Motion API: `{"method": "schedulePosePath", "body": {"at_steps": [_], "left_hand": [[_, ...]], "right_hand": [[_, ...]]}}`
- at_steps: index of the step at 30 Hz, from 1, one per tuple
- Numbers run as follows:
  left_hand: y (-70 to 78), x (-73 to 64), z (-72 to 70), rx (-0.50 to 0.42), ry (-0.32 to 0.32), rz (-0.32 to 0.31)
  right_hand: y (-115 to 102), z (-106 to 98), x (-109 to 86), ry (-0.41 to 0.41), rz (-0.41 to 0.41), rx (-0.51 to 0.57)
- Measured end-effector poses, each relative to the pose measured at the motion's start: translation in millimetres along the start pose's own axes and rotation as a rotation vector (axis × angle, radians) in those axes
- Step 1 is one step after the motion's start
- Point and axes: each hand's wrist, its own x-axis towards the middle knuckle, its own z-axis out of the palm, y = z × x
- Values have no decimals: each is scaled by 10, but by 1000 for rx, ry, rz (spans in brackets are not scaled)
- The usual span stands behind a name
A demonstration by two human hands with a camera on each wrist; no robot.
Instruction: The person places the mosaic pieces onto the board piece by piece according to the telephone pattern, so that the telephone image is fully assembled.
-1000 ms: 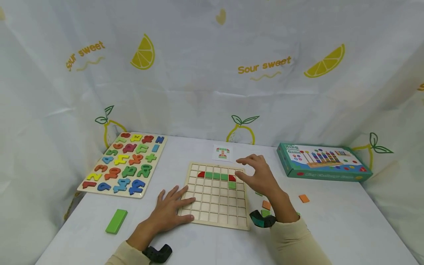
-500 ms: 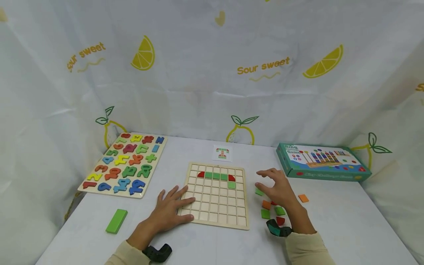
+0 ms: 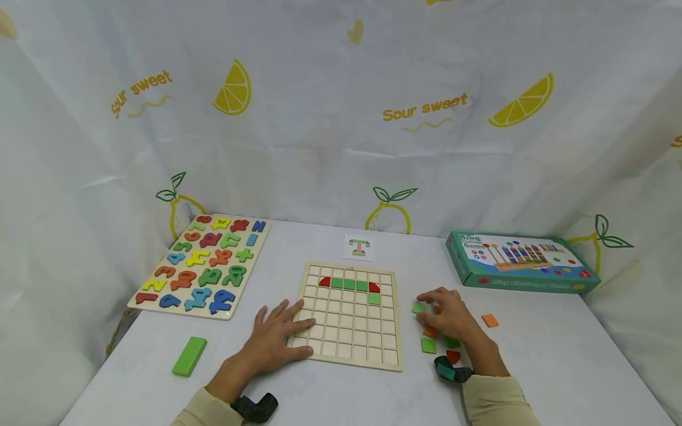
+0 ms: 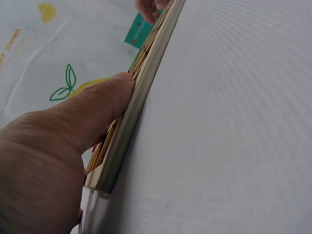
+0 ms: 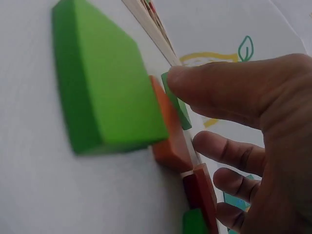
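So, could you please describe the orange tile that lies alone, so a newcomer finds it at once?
Find the green game box at the back right of the table. In front of its left half, right of the right hand, is a small orange tile. Unlike the tiles grouped by that hand, it lies alone.

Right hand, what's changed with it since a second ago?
The right hand moved from the far right corner of the board, rightward and toward the person, to a green tile; whether it grips it is unclear. The left hand stayed on the board, the placed tiles unchanged.
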Motion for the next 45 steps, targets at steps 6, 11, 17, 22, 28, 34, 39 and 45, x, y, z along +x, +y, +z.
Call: {"method": "schedulePosePath", "body": {"at_steps": [6, 11, 17, 22, 28, 34, 39, 45], "left_hand": [[12, -5, -16, -3, -2, -4], [19, -10, -25, -7, -7, -9], [26, -16, -30, -5, -6, -14], [25, -22, -31, -9, -2, -14], [8, -20, -25, -5, -2, -5], [11, -16, -25, -10, 7, 4], [31, -12, -26, -14, 5, 6], [35, -8, -19, -3, 8, 5]], "right_hand": [[7, 28, 20, -12, 37, -31], [-64, 11, 26, 15, 35, -9], [-258, -104, 37, 117, -108, 23], [-504, -163, 59, 173, -208, 33], [-831, -152, 106, 217, -284, 40], [-1105, -66, 204, 235, -401, 77], [-1255, 63, 296, 211, -457, 144], [-1377, 250, 401, 194, -489, 178]]}}
